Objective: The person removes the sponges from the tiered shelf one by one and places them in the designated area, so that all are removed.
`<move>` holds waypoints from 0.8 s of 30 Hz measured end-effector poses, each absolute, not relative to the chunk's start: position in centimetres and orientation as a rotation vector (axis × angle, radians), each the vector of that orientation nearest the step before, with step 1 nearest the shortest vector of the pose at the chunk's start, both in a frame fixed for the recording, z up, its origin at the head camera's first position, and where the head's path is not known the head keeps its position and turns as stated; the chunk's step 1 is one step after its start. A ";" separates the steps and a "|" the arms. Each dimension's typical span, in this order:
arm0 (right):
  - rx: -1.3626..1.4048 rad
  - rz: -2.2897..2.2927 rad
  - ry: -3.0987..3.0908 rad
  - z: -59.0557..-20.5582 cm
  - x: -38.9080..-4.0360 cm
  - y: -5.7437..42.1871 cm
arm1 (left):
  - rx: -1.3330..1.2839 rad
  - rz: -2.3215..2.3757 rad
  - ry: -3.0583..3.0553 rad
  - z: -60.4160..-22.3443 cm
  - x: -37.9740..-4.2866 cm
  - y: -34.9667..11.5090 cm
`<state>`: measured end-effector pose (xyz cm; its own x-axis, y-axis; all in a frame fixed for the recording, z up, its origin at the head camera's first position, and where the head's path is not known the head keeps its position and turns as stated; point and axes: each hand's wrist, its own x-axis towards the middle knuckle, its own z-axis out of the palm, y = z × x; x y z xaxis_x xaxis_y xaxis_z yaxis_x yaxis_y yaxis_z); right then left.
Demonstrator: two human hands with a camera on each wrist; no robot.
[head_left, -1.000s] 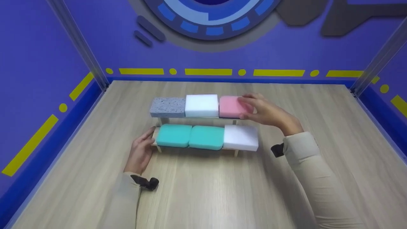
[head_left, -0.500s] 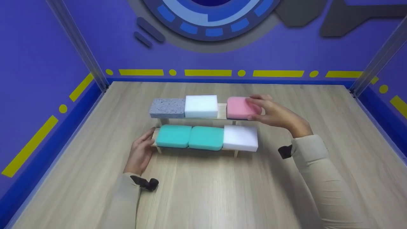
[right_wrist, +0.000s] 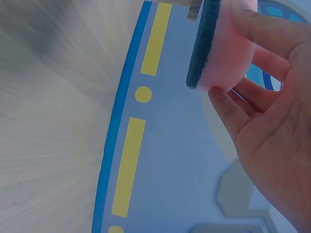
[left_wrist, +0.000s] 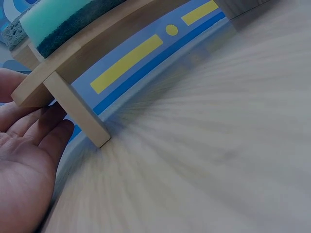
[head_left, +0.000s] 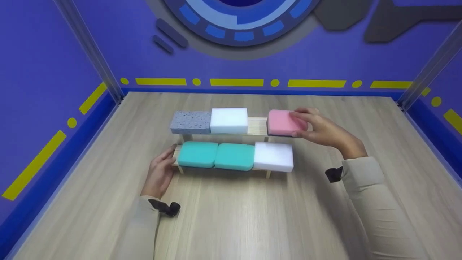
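A small two-tier wooden rack [head_left: 257, 126] stands on the table. My left hand [head_left: 160, 173] grips the left end of its lower tier, thumb above the board and fingers underneath in the left wrist view. My right hand [head_left: 321, 128] pinches a pink sponge [head_left: 284, 122] at the right end of the upper tier. A dark scouring layer [right_wrist: 203, 46] backs that sponge, which juts past the board. Left of it on the upper tier sit a white sponge [head_left: 229, 120] and a speckled grey sponge [head_left: 190, 122]. Below are two teal sponges [head_left: 197, 154] and another white sponge [head_left: 273, 156].
The rack's short wooden leg [left_wrist: 80, 111] meets the tabletop [head_left: 223, 216]. Blue panels with yellow marks [head_left: 236, 82] wall the table at the back and sides, with metal posts [head_left: 95, 54] at the back corners.
The pink sponge has slid right along the upper tier in my right hand, baring wood between it and the white sponge. My left hand has stayed in place.
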<state>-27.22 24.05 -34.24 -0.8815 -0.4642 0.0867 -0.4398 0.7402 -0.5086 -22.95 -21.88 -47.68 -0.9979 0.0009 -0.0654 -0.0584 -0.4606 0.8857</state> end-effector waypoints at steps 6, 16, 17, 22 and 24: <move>-0.766 -0.873 2.918 -34.4 -26.9 25.1 | -0.100 2.627 1.647 -47.6 -22.9 -21.9; -0.714 -0.926 2.947 -35.5 -26.9 27.0 | -0.119 2.613 1.649 -47.6 -22.9 -21.9; -0.709 -0.925 2.949 -35.7 -27.0 27.2 | -0.116 2.613 1.649 -47.6 -22.9 -21.9; -0.686 -0.918 2.961 -36.5 -27.0 28.0 | -0.112 2.610 1.650 -47.6 -23.0 -22.0; -0.692 -0.924 2.964 -36.9 -27.0 28.4 | -0.115 2.608 1.652 -47.6 -23.0 -22.0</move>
